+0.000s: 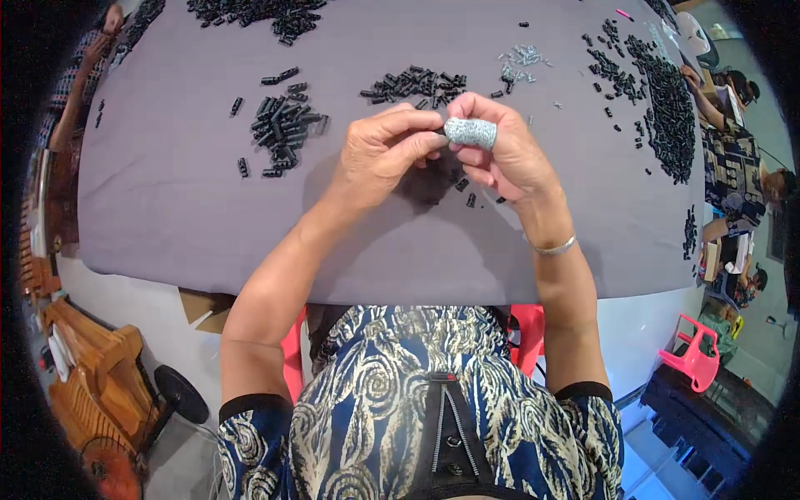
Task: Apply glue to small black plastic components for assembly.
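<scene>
My left hand (pixel 387 154) is closed in a pinch, with a small dark piece (pixel 442 132) just showing at its fingertips. Against it, fingertip to fingertip, my right hand (pixel 508 154) is closed too. A grey knitted sleeve (pixel 472 133) wraps one digit of the right hand, and what those fingers grip is mostly hidden. Just beyond both hands lies a heap of small black plastic pieces (pixel 412 83). A second, larger-looking pile of black pieces (pixel 279 129) sits to the left. Several loose black pieces (pixel 472 200) lie beneath my right hand.
Small clear or silvery parts (pixel 523 62) form a heap at the far right of the grey cloth (pixel 375 258). Big black heaps lie far left (pixel 258 12) and along the right edge (pixel 671 125). Other people sit there. A pink stool (pixel 693 354) stands on the floor.
</scene>
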{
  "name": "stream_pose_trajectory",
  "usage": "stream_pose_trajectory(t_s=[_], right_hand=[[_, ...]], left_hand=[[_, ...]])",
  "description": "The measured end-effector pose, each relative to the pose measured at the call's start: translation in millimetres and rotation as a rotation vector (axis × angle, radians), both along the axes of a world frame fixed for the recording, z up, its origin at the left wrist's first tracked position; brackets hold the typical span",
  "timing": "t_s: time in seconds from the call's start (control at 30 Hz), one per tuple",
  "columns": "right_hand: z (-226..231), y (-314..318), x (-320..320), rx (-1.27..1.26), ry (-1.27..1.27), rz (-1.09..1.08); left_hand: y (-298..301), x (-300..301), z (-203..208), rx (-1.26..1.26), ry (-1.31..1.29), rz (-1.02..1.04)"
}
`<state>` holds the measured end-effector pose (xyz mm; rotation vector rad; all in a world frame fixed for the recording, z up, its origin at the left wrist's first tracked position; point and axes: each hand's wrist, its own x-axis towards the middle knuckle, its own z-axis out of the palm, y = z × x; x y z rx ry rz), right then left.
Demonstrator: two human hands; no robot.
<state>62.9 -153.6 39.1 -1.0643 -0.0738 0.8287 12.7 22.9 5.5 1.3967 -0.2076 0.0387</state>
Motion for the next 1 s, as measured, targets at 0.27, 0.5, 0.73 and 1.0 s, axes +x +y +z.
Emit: stream_pose_trajectory(t_s=[0.27,0.5,0.73,1.0], right_hand=[[4,-11,-3,-0.331,-0.372,-0.188],[-10,-22,1,-0.742,-0.677,-0.195],[-12,-16,1,-0.931,-1.121,-0.108],[-11,-1,-3,-1.066,-1.323,-0.055]], left_hand=[[26,13,8,-0.196,0.012,0.198],[41,20,8,-0.276,0.068,0.303],[34,18,0,-0.168,0.149,0.237],[27,15,-3,-0.084,0.161,0.143]])
